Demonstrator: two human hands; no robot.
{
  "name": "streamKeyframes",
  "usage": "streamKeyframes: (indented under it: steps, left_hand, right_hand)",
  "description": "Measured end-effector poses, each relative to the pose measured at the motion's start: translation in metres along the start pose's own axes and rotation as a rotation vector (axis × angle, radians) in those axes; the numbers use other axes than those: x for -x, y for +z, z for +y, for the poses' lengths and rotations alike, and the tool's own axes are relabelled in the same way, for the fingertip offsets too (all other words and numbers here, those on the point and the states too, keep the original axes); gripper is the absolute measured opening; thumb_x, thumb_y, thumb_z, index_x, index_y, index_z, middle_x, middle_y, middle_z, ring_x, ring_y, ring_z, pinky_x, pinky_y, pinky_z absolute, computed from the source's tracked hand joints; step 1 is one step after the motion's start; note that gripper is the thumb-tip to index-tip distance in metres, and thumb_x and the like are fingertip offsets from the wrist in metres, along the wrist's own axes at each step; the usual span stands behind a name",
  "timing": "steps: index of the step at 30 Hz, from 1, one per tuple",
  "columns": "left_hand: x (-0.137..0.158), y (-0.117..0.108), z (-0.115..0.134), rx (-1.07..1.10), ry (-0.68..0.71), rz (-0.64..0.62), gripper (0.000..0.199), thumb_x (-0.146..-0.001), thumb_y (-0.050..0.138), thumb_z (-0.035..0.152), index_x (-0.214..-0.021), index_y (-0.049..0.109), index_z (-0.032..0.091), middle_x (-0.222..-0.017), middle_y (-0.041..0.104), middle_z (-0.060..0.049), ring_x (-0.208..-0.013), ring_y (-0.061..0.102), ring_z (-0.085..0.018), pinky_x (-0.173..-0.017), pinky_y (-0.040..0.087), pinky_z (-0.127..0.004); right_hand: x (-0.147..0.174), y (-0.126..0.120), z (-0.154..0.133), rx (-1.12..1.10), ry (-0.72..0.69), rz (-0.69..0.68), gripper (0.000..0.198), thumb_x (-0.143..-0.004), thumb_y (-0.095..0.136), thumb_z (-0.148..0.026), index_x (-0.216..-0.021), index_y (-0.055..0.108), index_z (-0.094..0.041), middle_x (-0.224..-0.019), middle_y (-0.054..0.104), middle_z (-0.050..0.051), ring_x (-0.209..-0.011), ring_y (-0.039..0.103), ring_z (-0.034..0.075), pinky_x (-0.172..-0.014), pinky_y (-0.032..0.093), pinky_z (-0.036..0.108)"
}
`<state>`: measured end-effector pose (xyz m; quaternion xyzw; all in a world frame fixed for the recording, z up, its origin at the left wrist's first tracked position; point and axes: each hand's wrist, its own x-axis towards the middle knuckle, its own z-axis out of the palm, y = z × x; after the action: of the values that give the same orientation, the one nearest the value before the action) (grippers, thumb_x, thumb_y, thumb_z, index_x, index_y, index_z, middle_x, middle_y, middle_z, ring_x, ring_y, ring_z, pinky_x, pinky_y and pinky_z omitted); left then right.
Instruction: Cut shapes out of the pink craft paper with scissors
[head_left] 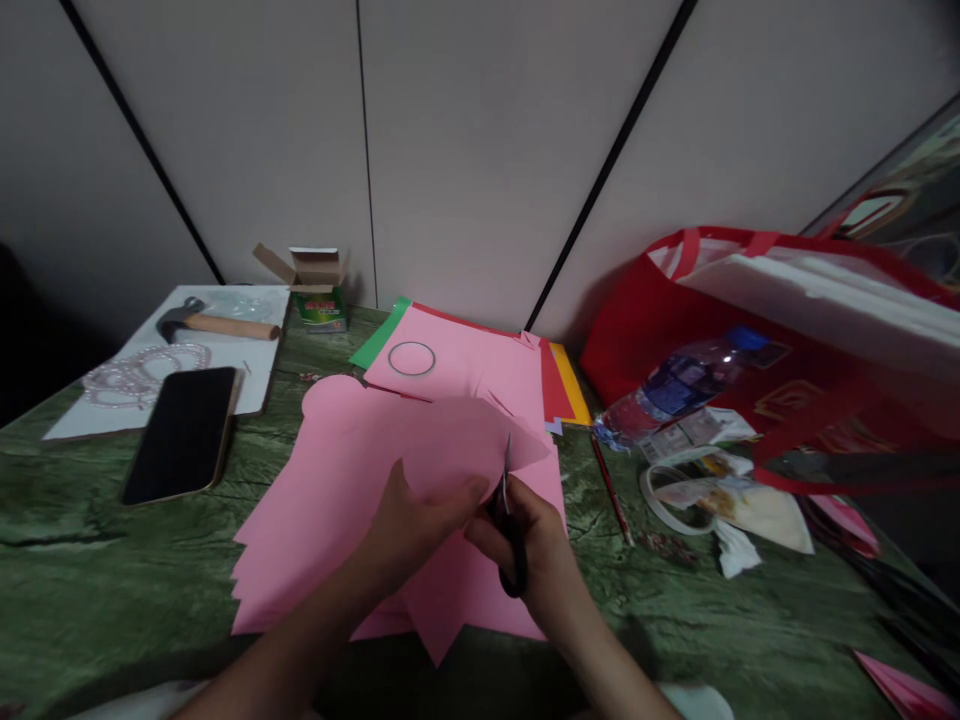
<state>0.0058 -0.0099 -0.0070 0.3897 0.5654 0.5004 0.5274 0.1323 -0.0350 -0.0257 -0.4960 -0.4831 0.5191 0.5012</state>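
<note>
Black-handled scissors [512, 545] are in my right hand [536, 545], fingers closed round the handles. Their blades point away from me and lie at the edge of a piece of pink paper [465, 440]. My left hand [424, 515] pinches that piece near its lower edge, close to the blades. Beneath both hands spreads a stack of pink paper [330, 510] with cut, jagged edges. Behind it more pink sheets lie over red, yellow and green ones, with a thin ring [412, 358] on top.
At left are a black phone [182, 435], a hammer [225, 325] on a white board [255, 385], clear beads, and an opened green box [320, 305]. To the right stand a red bag [622, 320], a leaning plastic bottle [675, 385], a pencil [613, 490] and a tape roll [649, 500].
</note>
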Motion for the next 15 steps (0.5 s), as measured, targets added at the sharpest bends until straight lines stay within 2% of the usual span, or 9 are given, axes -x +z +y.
streamKeyframes:
  steps: [2, 5, 9, 15]
  left_hand:
    - [0.0, 0.0, 0.003, -0.032, 0.0, -0.071, 0.038, -0.054, 0.076, 0.03, -0.085, 0.063, 0.013, -0.079, 0.071, -0.009, -0.077, 0.067, -0.025, -0.061, 0.053, -0.031]
    - [-0.001, -0.001, 0.005, -0.051, -0.006, -0.131, 0.027, -0.057, 0.074, 0.03, -0.075, 0.063, 0.014, -0.066, 0.069, -0.006, -0.064, 0.065, -0.022, -0.05, 0.05, -0.027]
    - [-0.003, -0.001, 0.003, -0.077, -0.008, -0.123, 0.019, -0.057, 0.072, 0.029, -0.063, 0.059, 0.016, -0.05, 0.061, 0.0, -0.054, 0.061, -0.018, -0.042, 0.044, -0.024]
    - [-0.005, -0.002, -0.001, -0.096, -0.015, -0.126, 0.022, -0.057, 0.072, 0.03, -0.057, 0.055, 0.017, -0.044, 0.055, 0.001, -0.049, 0.057, -0.016, -0.04, 0.04, -0.024]
  right_hand:
    - [0.0, -0.001, 0.001, 0.014, 0.017, -0.026, 0.029, -0.062, 0.076, -0.031, -0.067, 0.051, -0.018, -0.056, 0.045, -0.007, -0.051, 0.037, 0.009, -0.048, 0.03, 0.021]
    - [-0.001, -0.002, 0.005, 0.022, 0.005, -0.047, 0.028, -0.062, 0.075, -0.03, -0.066, 0.051, -0.018, -0.055, 0.047, -0.006, -0.051, 0.039, 0.009, -0.048, 0.031, 0.021]
    - [-0.001, 0.0, 0.009, -0.013, -0.007, 0.001, 0.027, -0.063, 0.074, -0.031, -0.067, 0.051, -0.018, -0.054, 0.048, -0.006, -0.049, 0.04, 0.009, -0.046, 0.031, 0.021]
    - [-0.001, -0.001, 0.01, 0.014, -0.012, -0.01, 0.024, -0.066, 0.071, -0.033, -0.068, 0.053, -0.018, -0.054, 0.05, -0.005, -0.048, 0.041, 0.009, -0.046, 0.032, 0.021]
